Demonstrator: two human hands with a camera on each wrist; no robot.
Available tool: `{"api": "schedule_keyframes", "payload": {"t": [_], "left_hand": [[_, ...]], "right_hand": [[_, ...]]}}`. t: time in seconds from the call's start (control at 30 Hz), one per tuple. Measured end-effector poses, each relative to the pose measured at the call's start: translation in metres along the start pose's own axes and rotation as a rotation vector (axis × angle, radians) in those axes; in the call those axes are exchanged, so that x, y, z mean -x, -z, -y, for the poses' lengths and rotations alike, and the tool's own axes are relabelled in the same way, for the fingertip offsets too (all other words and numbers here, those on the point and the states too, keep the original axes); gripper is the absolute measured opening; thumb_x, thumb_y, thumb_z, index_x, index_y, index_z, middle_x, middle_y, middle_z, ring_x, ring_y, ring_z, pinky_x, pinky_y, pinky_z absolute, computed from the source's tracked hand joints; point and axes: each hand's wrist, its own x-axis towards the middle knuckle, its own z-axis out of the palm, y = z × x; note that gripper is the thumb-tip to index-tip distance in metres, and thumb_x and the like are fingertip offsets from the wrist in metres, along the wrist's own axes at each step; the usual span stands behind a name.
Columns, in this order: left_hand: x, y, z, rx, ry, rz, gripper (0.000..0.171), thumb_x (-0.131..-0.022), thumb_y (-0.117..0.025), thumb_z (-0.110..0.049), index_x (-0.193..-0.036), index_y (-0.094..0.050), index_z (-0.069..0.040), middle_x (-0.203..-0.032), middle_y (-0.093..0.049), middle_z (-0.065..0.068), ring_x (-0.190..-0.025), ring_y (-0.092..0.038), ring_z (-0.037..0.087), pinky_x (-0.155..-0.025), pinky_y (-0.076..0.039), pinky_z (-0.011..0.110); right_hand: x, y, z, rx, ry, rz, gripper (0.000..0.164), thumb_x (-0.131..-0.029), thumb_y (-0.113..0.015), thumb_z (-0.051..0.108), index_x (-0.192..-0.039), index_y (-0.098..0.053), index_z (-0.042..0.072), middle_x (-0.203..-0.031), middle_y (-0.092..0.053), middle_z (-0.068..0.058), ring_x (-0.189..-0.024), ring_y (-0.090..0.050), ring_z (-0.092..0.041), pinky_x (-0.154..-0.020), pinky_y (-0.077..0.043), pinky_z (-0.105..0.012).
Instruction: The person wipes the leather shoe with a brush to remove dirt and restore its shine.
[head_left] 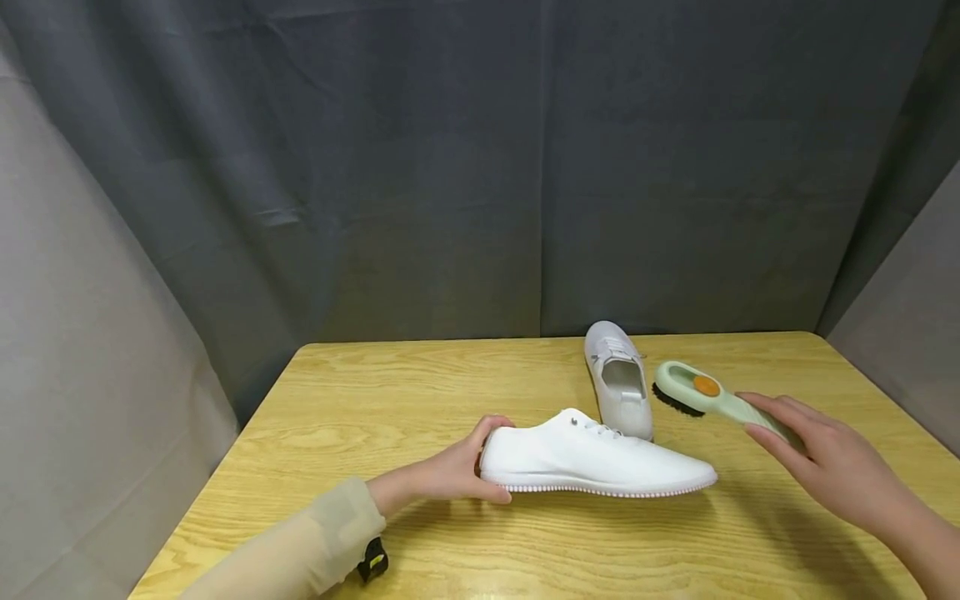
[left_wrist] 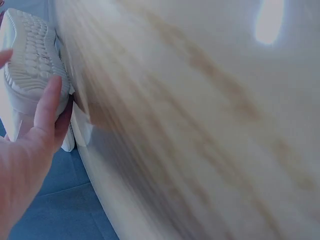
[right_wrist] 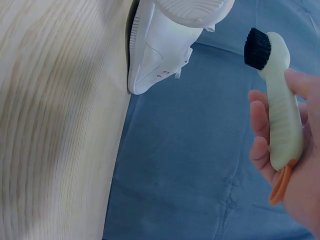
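My left hand (head_left: 468,467) grips a white shoe (head_left: 592,454) by its heel, the toe pointing right and the side facing me. In the left wrist view the ridged sole (left_wrist: 35,50) shows, with the thumb against its heel end. My right hand (head_left: 825,454) holds a pale green shoe brush (head_left: 731,404) by the handle, apart from the shoe's toe. The brush has an orange button (head_left: 706,385) and black bristles (right_wrist: 258,49) facing down; an orange loop (right_wrist: 281,186) hangs from its handle end. A second white shoe (head_left: 618,379) stands on the table behind the held one.
The wooden table (head_left: 360,392) has a light wood grain. A small black object with a yellow mark (head_left: 373,560) is by the left sleeve. Dark grey cloth (head_left: 420,183) hangs behind the table, with paler cloth (head_left: 90,333) at the left side.
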Motion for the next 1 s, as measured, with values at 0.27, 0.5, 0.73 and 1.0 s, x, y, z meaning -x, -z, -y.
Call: {"api": "schedule_keyframes", "payload": {"t": [0.27, 0.5, 0.73, 1.0], "left_hand": [[0.001, 0.002, 0.003, 0.025, -0.008, -0.021, 0.092, -0.081, -0.080, -0.007, -0.147, -0.016, -0.014, -0.129, -0.043, 0.010, -0.102, -0.057, 0.017, -0.086, -0.048, 0.028], [0.006, 0.002, -0.004, 0.075, 0.025, -0.076, 0.092, -0.080, -0.080, -0.006, -0.146, -0.017, -0.015, -0.122, -0.049, 0.013, -0.097, -0.060, 0.020, -0.081, -0.050, 0.030], [0.006, -0.003, -0.009, 0.083, 0.020, -0.123, 0.089, -0.076, -0.083, -0.005, -0.140, -0.022, -0.020, -0.117, -0.053, 0.012, -0.095, -0.061, 0.020, -0.080, -0.051, 0.031], [0.001, -0.004, -0.008, 0.071, 0.004, -0.113, 0.090, -0.075, -0.085, -0.008, -0.137, -0.023, -0.026, -0.118, -0.055, 0.009, -0.097, -0.062, 0.020, -0.084, -0.050, 0.033]], "right_hand": [[-0.002, -0.002, 0.004, 0.005, 0.028, -0.016, 0.036, -0.095, -0.065, 0.017, -0.129, -0.059, 0.007, -0.108, -0.064, -0.006, -0.075, -0.047, -0.006, -0.058, -0.038, -0.030], [-0.014, -0.010, 0.029, -0.038, 0.128, -0.032, 0.039, -0.091, -0.069, 0.014, -0.129, -0.060, 0.013, -0.107, -0.063, 0.003, -0.079, -0.048, -0.005, -0.061, -0.041, -0.028], [-0.029, -0.032, 0.074, -0.073, 0.326, -0.008, 0.043, -0.087, -0.073, 0.014, -0.128, -0.061, 0.017, -0.103, -0.062, 0.010, -0.080, -0.056, -0.006, -0.066, -0.049, -0.031], [-0.041, -0.057, 0.109, -0.120, 0.463, 0.042, 0.042, -0.088, -0.073, 0.019, -0.128, -0.061, 0.017, -0.112, -0.065, 0.004, -0.080, -0.057, -0.002, -0.064, -0.050, -0.028]]}}
